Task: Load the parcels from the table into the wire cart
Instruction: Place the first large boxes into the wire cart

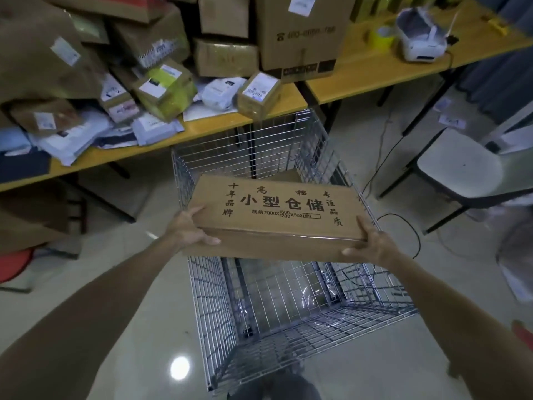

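Note:
A flat brown cardboard box (277,215) printed with black Chinese characters hangs over the open top of the wire cart (372,316). My left hand (191,226) grips its near left corner and my right hand (372,243) grips its near right corner. The cart is a silver mesh cage standing on the floor right in front of me. Another brown parcel (287,176) shows inside it beyond the box. Many parcels (161,88) lie piled on the yellow table (213,125) behind the cart: cardboard boxes and white and grey mailer bags.
A large carton (300,36) stands at the table's back. A second yellow table (375,70) at the right holds a white label printer (421,39) and yellow tape (380,37). A white-seated chair (458,166) and black cables (403,220) are on the right floor. A red stool (13,265) is far left.

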